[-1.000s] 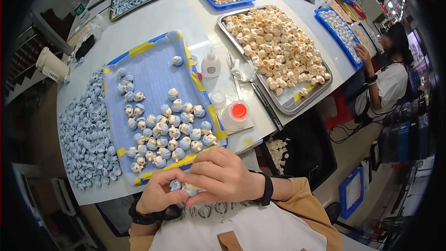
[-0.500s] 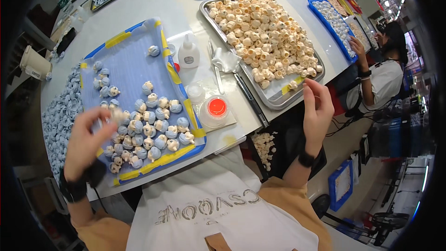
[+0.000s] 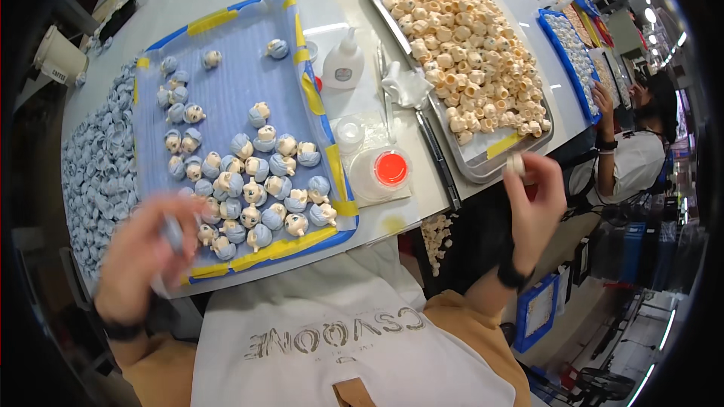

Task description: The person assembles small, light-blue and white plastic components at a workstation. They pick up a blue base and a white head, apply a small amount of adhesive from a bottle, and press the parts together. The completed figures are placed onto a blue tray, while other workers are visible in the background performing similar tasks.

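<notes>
My left hand (image 3: pixel 143 264), smeared by motion, is closed around a light-blue hair piece (image 3: pixel 172 234) at the lower left edge of the blue tray (image 3: pixel 345 237). Across the table, my right hand (image 3: pixel 541 200) pinches a small cream doll head (image 3: pixel 515 163) between thumb and fingertips, just off the near corner of the metal tray (image 3: pixel 479 173). That tray is heaped with hollow cream doll heads (image 3: pixel 467 53). Doll heads wearing blue hair (image 3: pixel 255 193) lie in the blue tray, most of them clustered in its near half. Loose blue hair pieces (image 3: pixel 94 188) are piled left of it.
Between the trays stand a white squeeze bottle (image 3: pixel 344 64), a jar with red contents (image 3: pixel 391 169), a crumpled white cloth (image 3: pixel 407 87) and a black-handled tool (image 3: pixel 437 154). A white cup (image 3: pixel 60 55) is at far left. Another person (image 3: pixel 630 158) sits at right beside a blue tray (image 3: pixel 569 53).
My left hand has moved back toward me and now holds a blue piece. Another haired head lies in the tray's far part. My right hand now pinches a cream head. The view has shifted.
</notes>
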Tool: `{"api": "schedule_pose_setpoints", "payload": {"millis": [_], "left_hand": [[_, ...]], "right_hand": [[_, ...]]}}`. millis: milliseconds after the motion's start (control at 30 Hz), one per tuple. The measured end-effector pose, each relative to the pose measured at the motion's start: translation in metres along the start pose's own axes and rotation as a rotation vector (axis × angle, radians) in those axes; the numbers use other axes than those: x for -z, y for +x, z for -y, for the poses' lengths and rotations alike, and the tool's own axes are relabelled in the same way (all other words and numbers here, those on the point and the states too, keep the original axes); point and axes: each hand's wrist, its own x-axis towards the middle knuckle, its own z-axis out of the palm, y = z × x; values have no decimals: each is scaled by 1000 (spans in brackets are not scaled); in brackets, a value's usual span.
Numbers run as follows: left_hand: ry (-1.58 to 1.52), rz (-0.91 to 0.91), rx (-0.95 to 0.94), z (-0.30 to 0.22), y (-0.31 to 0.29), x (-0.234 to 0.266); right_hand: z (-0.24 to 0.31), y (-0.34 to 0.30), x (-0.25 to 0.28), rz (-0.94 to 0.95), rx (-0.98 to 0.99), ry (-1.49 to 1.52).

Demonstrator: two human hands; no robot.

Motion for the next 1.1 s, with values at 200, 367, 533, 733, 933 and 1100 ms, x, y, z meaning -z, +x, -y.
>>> {"api": "schedule_pose_setpoints", "payload": {"millis": [200, 367, 533, 733, 933, 1100], "left_hand": [[-163, 432, -29, 51, -2, -66], [-341, 288, -276, 60, 7, -80], [-337, 244, -427, 72, 11, -86], [-337, 318, -229, 77, 4, -80], [-395, 340, -128, 69, -1, -69], [-709, 314, -52, 65, -8, -72]], "right_hand": [[86, -60, -55, 611, 665, 838], [108, -73, -64, 441, 750, 698], [115, -79, -61, 443, 780, 522], [115, -75, -59, 571, 791, 460], [103, -50, -34, 349, 549, 313], [90, -12, -39, 302, 460, 70]]}}
